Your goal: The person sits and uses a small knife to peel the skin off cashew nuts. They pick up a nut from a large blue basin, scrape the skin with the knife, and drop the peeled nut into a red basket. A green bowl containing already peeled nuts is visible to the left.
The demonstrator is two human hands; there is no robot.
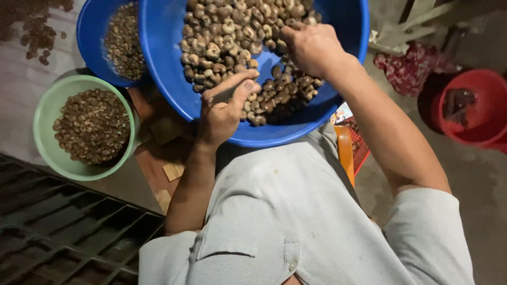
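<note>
**A:** Big blue basin (169, 79) front and centre, propped on the lap and heaped with brown nuts (232, 37). They look like cashews in the shell. Where are the hands?

**B:** Both over that basin. The left hand (224, 108) sits at the near rim, fingers curled tight around a small blade (224, 95), thumb laid along its top. The blade's flat shows pale grey, and its tip is hidden.

**A:** And the right?

**B:** The right hand (311, 47) is down in the heap at the far right side, fingers bunched among the nuts. I can't tell whether it has pinched one or only rests on them, as the knuckles cover the fingertips.

**A:** How crowded is it around the edges?

**B:** On the left it's tight. A second blue basin (92, 37), holding smaller, darker pieces, tucks under the big one's rim. Just below it a pale green bowl (45, 113) of brown nuts sits near both, its rim apart from the big basin.

**A:** And the right side?

**B:** More room there. A red bucket (483, 111) stands well apart on the grey floor, beside it a red patterned cloth (409, 68). Loose nuts (34, 29) lie scattered top left. A dark metal grate (58, 232) fills the lower left corner.
</note>
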